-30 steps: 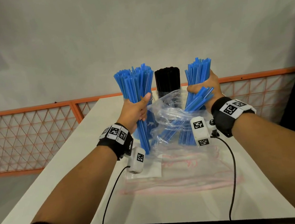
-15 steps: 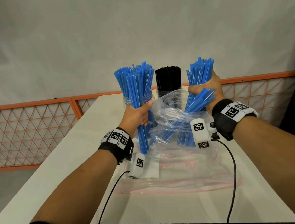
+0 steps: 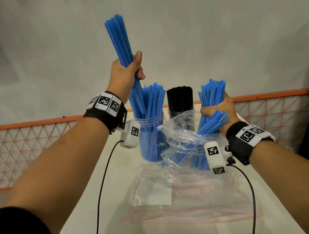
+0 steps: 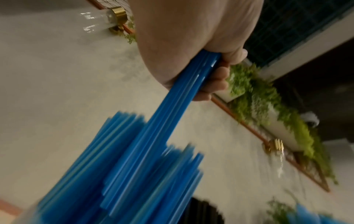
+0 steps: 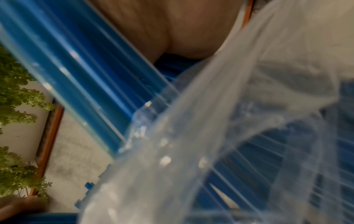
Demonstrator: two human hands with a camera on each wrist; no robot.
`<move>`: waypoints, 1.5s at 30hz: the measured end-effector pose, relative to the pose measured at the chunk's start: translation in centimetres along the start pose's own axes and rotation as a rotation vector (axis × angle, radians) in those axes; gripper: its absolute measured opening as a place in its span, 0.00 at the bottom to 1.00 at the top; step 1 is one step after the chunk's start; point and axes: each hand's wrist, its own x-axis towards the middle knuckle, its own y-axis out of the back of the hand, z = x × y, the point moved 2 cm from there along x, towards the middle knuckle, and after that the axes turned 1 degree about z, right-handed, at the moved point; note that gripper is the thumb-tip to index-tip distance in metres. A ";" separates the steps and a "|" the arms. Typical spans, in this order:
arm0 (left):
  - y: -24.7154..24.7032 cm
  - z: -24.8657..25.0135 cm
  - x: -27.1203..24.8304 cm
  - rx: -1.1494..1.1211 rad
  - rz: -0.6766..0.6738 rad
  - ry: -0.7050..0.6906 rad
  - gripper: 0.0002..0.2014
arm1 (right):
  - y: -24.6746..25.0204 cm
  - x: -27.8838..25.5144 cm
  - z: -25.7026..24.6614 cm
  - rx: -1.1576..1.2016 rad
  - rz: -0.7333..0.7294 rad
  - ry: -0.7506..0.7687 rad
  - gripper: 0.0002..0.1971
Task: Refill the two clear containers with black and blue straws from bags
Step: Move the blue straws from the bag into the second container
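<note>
We fist left hand [image 3: 128,69] round blue straw bundle [image 3: 120,42], raised over blue-straw container [image 3: 153,136] for dropping in; right hand [image 3: 219,109] clamps bagged straws [image 3: 211,95] upright, ready supply.

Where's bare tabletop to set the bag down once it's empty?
Bare table lies left of the blue-straw container, under the left hand. The middle is crowded: flat bags in front, right hand gripping the straw bag.

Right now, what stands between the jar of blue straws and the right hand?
In the head view, the black straws in their jar, behind the bag, stand between the blue jar and the right hand.
</note>
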 end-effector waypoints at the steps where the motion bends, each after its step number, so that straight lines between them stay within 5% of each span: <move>1: -0.4 -0.8 -0.2 0.034 -0.018 0.021 0.12 | 0.0 0.0 -0.1 -0.002 0.002 0.002 0.23; 10: -1.4 -5.0 -1.4 0.107 0.130 0.066 0.08 | 0.2 0.0 0.1 -0.009 0.016 0.008 0.22; 15: -0.7 -4.3 -0.2 0.452 0.171 -0.053 0.06 | 0.3 0.0 0.2 -0.001 0.016 -0.002 0.23; 19: 0.2 -5.9 -0.7 0.680 0.124 0.043 0.13 | 0.3 0.0 0.1 -0.013 0.016 0.003 0.23; 23: 0.4 -4.3 1.0 0.658 0.126 -0.150 0.22 | 0.3 0.0 0.2 -0.032 0.025 0.005 0.23; 27: -0.5 -3.5 1.9 0.860 -0.108 -0.287 0.30 | 0.2 0.2 0.2 -0.052 0.037 -0.001 0.22; 30: -0.6 -5.1 1.2 1.045 -0.260 -0.184 0.17 | 0.2 0.2 0.2 -0.046 0.034 0.000 0.22; 33: -0.4 -5.6 0.7 1.046 -0.200 -0.179 0.16 | 0.2 0.1 0.1 -0.049 0.028 0.010 0.22; 36: -0.1 -4.4 0.8 0.934 -0.121 -0.336 0.17 | 0.1 0.1 0.1 -0.047 0.033 0.017 0.23; 40: -0.6 -4.6 -0.3 1.162 -0.437 -0.235 0.22 | 0.1 0.2 0.0 -0.060 0.038 0.021 0.23; 45: -2.8 -0.4 -3.4 0.929 -0.152 -0.618 0.12 | 0.0 0.0 -0.1 -0.061 0.040 0.018 0.24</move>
